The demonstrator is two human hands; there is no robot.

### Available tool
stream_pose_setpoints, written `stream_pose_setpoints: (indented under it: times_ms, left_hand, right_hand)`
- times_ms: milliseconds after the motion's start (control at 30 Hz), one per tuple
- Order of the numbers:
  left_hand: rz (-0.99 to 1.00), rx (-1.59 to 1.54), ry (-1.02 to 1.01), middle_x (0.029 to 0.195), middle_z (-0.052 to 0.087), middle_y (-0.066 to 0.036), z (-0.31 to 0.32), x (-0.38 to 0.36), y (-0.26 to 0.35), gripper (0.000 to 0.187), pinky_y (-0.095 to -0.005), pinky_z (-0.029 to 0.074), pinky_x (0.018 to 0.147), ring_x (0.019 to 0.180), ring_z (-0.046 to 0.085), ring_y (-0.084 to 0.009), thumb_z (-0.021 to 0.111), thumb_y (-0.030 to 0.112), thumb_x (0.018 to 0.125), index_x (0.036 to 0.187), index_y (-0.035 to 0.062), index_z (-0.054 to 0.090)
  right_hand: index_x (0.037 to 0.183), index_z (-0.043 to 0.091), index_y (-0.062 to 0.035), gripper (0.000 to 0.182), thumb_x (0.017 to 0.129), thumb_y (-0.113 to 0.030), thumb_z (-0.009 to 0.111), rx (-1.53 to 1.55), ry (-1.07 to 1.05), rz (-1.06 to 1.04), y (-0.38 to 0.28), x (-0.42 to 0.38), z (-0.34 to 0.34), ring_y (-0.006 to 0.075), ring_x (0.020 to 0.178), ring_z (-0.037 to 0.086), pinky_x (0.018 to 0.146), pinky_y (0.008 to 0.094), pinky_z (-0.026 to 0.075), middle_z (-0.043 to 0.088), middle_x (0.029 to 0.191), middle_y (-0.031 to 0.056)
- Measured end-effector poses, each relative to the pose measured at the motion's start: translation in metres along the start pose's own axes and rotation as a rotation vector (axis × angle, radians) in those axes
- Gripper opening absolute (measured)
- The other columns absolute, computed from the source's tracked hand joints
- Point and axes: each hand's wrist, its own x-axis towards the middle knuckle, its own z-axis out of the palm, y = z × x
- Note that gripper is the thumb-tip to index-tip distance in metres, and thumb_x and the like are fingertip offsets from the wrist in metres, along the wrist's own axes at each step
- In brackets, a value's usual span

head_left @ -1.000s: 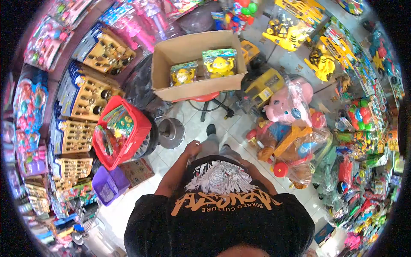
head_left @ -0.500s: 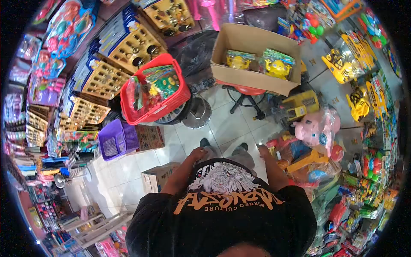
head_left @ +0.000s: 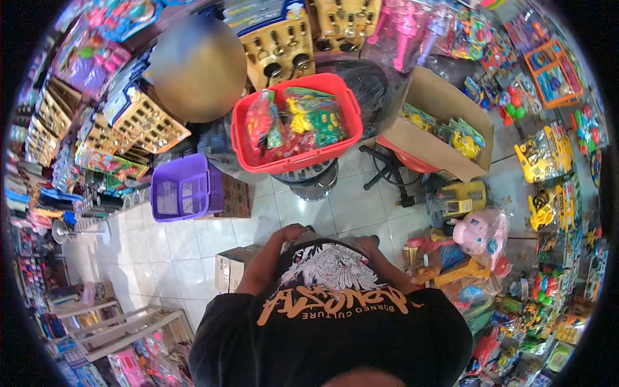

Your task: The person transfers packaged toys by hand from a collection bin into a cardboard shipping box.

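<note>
My left hand (head_left: 291, 233) hangs low in front of my body, by my leg, with its fingers loosely apart and no object visible in it. On the other side, my right hand (head_left: 370, 244) is also down near my leg; its fingers are too small and partly hidden to make out. Ahead of me a red plastic basket (head_left: 298, 166) sits on a round stool (head_left: 309, 186), filled with bagged toys in red, green and yellow. To its right, an open cardboard box (head_left: 419, 143) holds packaged yellow toys (head_left: 465, 146). Neither hand touches the basket or the box.
A purple basket (head_left: 179, 188) stands at left beside a brown carton (head_left: 236, 197). Another carton (head_left: 229, 272) is near my left arm. Bagged toys and a pink toy (head_left: 478, 236) crowd the right. Carded utensil sets (head_left: 278, 51) line the back; a wooden rack (head_left: 132, 332) is lower left.
My view has turned to the left, so the red basket and the box appear farther right. My right hand has drawn inward toward my body; my left hand stays low.
</note>
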Motion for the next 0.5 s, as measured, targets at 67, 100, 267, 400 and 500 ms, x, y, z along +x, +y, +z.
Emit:
stream_pose_setpoints:
  times_ms: [67, 100, 267, 400, 500]
  left_hand:
    - [-0.011, 0.195, -0.255, 0.103, 0.057, -0.015, -0.015, 0.013, -0.049, 0.047, -0.0328, 0.044, 0.079, 0.085, 0.053, -0.0207, 0.045, 0.041, 0.085, 0.119, 0.0088, 0.054]
    - [0.146, 0.177, -0.232, 0.103, 0.057, -0.014, -0.016, 0.003, -0.060, 0.046, -0.0336, 0.045, 0.079, 0.084, 0.054, -0.0209, 0.048, 0.036, 0.084, 0.120, 0.0090, 0.052]
    - [0.166, 0.003, -0.156, 0.100, 0.057, -0.007, -0.023, -0.046, -0.082, 0.046, -0.0304, 0.045, 0.078, 0.083, 0.055, -0.0188, 0.058, 0.023, 0.080, 0.122, 0.0072, 0.050]
    - [-0.380, -0.555, -0.032, 0.099, 0.057, -0.007, -0.027, -0.055, -0.053, 0.046, -0.0318, 0.046, 0.075, 0.082, 0.055, -0.0177, 0.054, 0.039, 0.083, 0.115, 0.0057, 0.053]
    - [-0.089, -0.308, -0.041, 0.099, 0.059, -0.001, -0.039, -0.034, -0.060, 0.047, -0.0334, 0.044, 0.075, 0.086, 0.056, -0.0158, 0.047, 0.048, 0.086, 0.113, 0.0111, 0.057]
  right_hand:
    - [0.104, 0.059, -0.0053, 0.028, 0.083, -0.021, 0.052, 0.516, -0.258, 0.209, -0.080, 0.068, -0.107, 0.0265, 0.086, 0.060, 0.077, 0.0353, 0.047, 0.063, 0.097, 0.0123]
    - [0.104, 0.059, -0.0053, 0.028, 0.083, -0.021, 0.052, 0.508, -0.253, 0.213, -0.108, 0.078, -0.159, 0.0265, 0.086, 0.060, 0.077, 0.0353, 0.047, 0.063, 0.097, 0.0123]
    - [0.099, 0.059, -0.0049, 0.032, 0.086, -0.034, 0.054, 0.952, 0.037, 0.563, -0.151, 0.110, -0.243, 0.0114, 0.081, 0.054, 0.069, 0.0303, 0.046, 0.061, 0.089, 0.0033]
    - [0.100, 0.060, -0.0050, 0.033, 0.086, -0.035, 0.055, 0.978, -0.007, 0.336, -0.157, 0.125, -0.212, 0.0124, 0.080, 0.055, 0.071, 0.0306, 0.046, 0.061, 0.090, 0.0054]
    - [0.103, 0.061, -0.0054, 0.038, 0.087, -0.039, 0.053, 0.692, -0.269, 0.095, -0.183, 0.151, -0.214, 0.0128, 0.077, 0.056, 0.072, 0.0300, 0.046, 0.062, 0.088, 0.0063]
